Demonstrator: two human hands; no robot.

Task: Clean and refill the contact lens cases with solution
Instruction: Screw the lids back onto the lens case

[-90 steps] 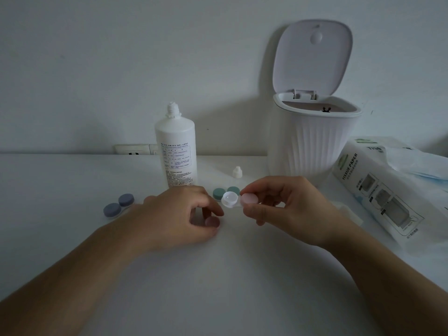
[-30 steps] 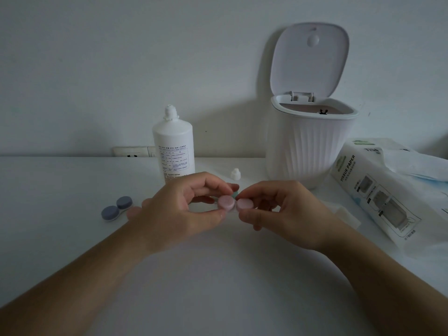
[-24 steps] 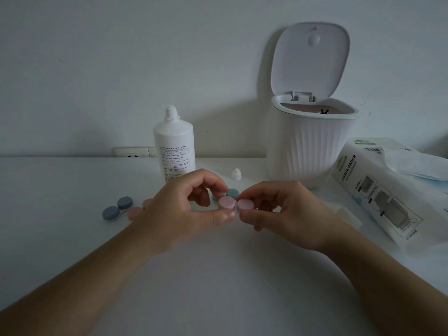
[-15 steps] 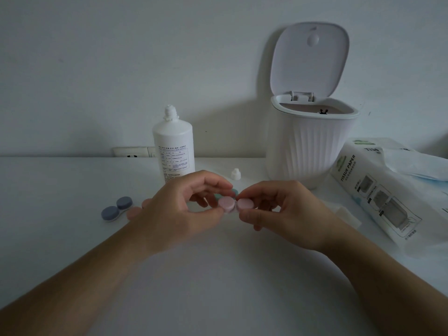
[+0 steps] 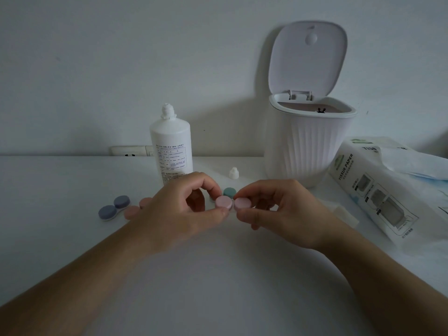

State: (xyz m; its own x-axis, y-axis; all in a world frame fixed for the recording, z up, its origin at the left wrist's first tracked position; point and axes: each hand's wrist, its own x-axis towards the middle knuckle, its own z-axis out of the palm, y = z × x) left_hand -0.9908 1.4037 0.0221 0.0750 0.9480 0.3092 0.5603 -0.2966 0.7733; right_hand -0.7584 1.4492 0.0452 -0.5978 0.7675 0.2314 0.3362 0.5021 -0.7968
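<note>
Left hand [image 5: 179, 212]: fingers pinch left cap of pink lens case [image 5: 232, 202], held above surface [image 5: 218, 287] | right hand [image 5: 286, 209]: pinches right cap; both caps on | solution bottle [image 5: 171, 151] upright behind, apparently uncapped | blue case [image 5: 114, 207] at left; green case [image 5: 229, 192] partly hidden.

Dim, bluish, underexposed frame. Soft shadow left of the bin [image 5: 306, 146] on the wall [image 5: 121, 69]. Mild wide-angle bending at edges; no glare.
</note>
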